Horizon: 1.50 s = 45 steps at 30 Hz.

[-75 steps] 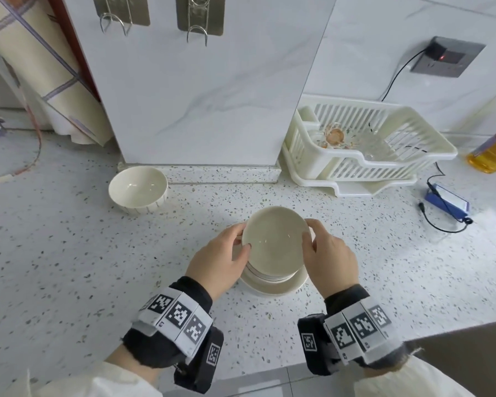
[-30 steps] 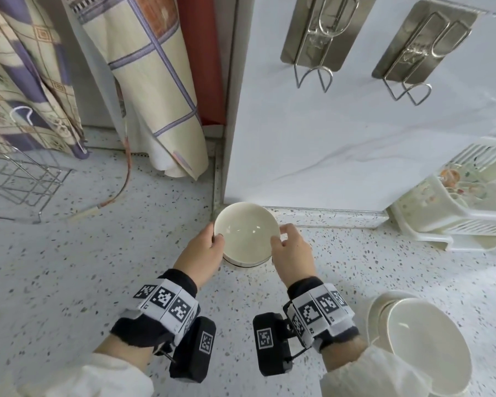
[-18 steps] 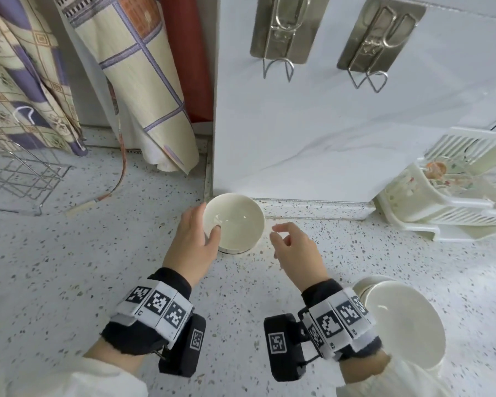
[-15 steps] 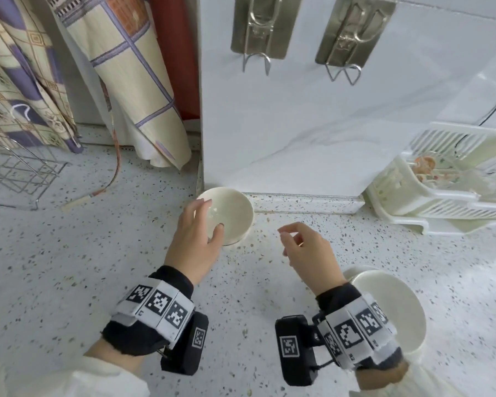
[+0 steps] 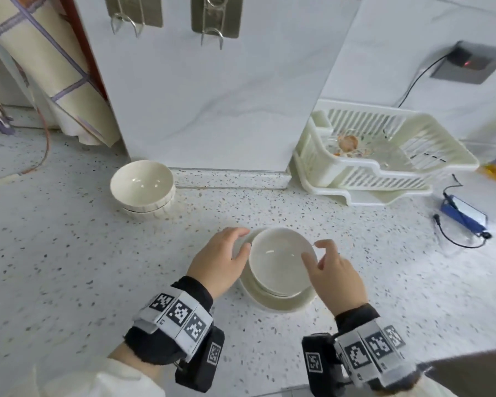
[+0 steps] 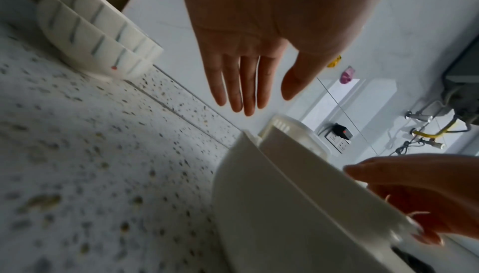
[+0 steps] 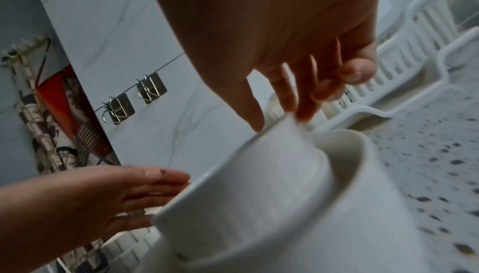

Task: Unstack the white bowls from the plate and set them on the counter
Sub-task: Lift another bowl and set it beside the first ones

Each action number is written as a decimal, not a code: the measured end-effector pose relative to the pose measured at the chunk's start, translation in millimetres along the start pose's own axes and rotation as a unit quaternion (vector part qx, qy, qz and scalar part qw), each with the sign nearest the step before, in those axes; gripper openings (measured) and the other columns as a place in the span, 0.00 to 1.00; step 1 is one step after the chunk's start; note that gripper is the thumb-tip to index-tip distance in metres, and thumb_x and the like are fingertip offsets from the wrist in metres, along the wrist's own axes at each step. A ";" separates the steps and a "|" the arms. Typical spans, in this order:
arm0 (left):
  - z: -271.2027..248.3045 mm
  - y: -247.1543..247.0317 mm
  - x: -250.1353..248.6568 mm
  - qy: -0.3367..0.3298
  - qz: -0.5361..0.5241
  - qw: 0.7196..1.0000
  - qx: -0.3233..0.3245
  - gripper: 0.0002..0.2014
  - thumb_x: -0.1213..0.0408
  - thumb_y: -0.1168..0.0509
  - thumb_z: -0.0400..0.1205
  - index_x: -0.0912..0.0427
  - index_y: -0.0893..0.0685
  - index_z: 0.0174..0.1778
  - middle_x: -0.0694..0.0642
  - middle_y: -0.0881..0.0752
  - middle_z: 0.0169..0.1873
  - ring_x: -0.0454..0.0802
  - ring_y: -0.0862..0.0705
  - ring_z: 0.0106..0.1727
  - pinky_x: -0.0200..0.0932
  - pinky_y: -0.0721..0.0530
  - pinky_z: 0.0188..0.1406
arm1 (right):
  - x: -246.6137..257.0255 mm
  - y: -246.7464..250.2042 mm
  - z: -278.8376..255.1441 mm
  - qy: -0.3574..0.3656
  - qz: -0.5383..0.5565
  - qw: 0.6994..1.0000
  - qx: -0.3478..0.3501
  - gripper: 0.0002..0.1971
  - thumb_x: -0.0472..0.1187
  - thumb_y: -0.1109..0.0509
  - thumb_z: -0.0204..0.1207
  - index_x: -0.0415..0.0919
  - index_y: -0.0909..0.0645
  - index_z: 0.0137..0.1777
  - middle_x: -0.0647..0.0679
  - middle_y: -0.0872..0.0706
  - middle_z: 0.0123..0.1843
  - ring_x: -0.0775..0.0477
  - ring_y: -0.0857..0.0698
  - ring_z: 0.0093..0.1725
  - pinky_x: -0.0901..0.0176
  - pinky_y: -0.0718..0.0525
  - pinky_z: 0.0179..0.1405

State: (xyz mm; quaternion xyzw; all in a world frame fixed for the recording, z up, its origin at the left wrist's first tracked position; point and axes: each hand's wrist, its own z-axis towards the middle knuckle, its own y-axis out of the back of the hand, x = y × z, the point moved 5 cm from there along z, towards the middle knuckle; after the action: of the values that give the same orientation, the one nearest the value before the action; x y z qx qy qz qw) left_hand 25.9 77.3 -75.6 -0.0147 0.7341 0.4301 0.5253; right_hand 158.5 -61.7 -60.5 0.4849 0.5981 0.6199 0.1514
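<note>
A white bowl sits in a white plate at the counter's middle. My left hand is beside the bowl's left rim with straight fingers, holding nothing. In the left wrist view my left hand hovers flat above the bowl, not touching it. My right hand reaches over the right rim, thumb above the inside. In the right wrist view my right hand has its fingertips at the rim of the bowl. Two more white bowls stand stacked at the back left.
A white dish rack stands at the back right against the wall. A blue device with a black cable lies right of it. A marble panel rises behind the stacked bowls. Patterned cloth hangs at the far left.
Both hands let go of the bowl set on the other bowl at the back left. They moved back right to the bowl on the plate, and the view swung right with them.
</note>
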 end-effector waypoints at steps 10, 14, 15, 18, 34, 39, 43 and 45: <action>-11.3 -13.4 -10.9 0.009 -0.017 1.000 0.004 0.20 0.57 0.43 0.81 0.49 0.30 0.71 0.50 0.20 0.66 0.46 0.23 0.65 0.45 0.20 0.62 | 0.5 2.7 -1.5 0.071 0.004 0.997 -0.015 0.15 0.38 0.47 0.80 0.40 0.28 0.64 0.47 0.23 0.26 0.42 0.24 0.28 0.55 0.27 0.27; -10.7 3.1 -12.3 0.017 -0.067 0.998 -0.003 0.20 0.55 0.45 0.82 0.52 0.30 0.71 0.52 0.16 0.62 0.44 0.19 0.56 0.41 0.19 0.55 | 23.1 19.2 -1.6 0.080 0.059 0.994 -0.037 0.15 0.39 0.46 0.79 0.41 0.28 0.64 0.39 0.13 0.30 0.38 0.15 0.33 0.47 0.16 0.37; -9.3 9.2 -11.1 0.023 -0.081 0.996 -0.007 0.20 0.54 0.45 0.82 0.52 0.30 0.71 0.53 0.16 0.61 0.45 0.19 0.55 0.43 0.17 0.55 | 32.0 21.1 -0.5 0.084 0.068 0.993 -0.040 0.15 0.38 0.46 0.78 0.41 0.29 0.64 0.37 0.12 0.32 0.37 0.14 0.35 0.46 0.15 0.39; -3.6 32.2 -2.3 0.034 -0.083 0.996 -0.024 0.21 0.54 0.45 0.82 0.51 0.32 0.71 0.52 0.16 0.59 0.46 0.18 0.54 0.47 0.17 0.55 | 61.3 16.6 5.4 0.085 0.100 0.991 -0.021 0.15 0.36 0.46 0.76 0.40 0.31 0.63 0.35 0.11 0.36 0.35 0.14 0.36 0.44 0.15 0.41; 59.8 57.3 87.1 0.234 -0.220 0.936 0.144 0.19 0.67 0.49 0.80 0.65 0.37 0.68 0.58 0.16 0.30 0.47 0.25 0.21 0.35 0.27 0.14 | 131.1 -64.2 69.0 -0.047 0.175 0.971 0.158 0.18 0.31 0.47 0.75 0.32 0.35 0.65 0.43 0.17 0.27 0.48 0.21 0.23 0.57 0.17 0.30; 81.1 43.6 102.1 0.253 -0.217 0.934 0.126 0.22 0.69 0.51 0.80 0.64 0.41 0.72 0.56 0.21 0.25 0.47 0.28 0.21 0.33 0.29 0.11 | 131.7 -70.3 79.0 -0.055 0.184 0.973 0.130 0.20 0.34 0.45 0.76 0.35 0.35 0.68 0.44 0.16 0.28 0.48 0.19 0.23 0.51 0.12 0.38; 93.0 37.3 107.9 0.264 -0.222 0.932 0.114 0.24 0.70 0.51 0.80 0.65 0.44 0.74 0.56 0.22 0.25 0.46 0.29 0.20 0.33 0.30 0.08 | 124.6 -67.5 82.7 -0.061 0.197 0.972 0.116 0.20 0.35 0.44 0.77 0.38 0.32 0.69 0.40 0.13 0.37 0.48 0.16 0.29 0.50 0.11 0.44; 97.1 36.0 110.5 0.274 -0.226 0.929 0.103 0.24 0.70 0.51 0.80 0.67 0.46 0.74 0.56 0.22 0.26 0.46 0.29 0.21 0.33 0.30 0.07 | 119.1 -64.1 82.1 -0.053 0.176 0.977 0.107 0.17 0.37 0.43 0.77 0.39 0.28 0.65 0.39 0.11 0.41 0.45 0.13 0.37 0.46 0.13 0.51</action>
State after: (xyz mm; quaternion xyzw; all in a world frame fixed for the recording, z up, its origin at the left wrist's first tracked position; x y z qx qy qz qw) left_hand 33.0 210.3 -147.7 -0.2431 0.8670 0.2010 0.3859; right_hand 139.9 93.9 -82.7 0.6278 0.5577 0.5427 0.0186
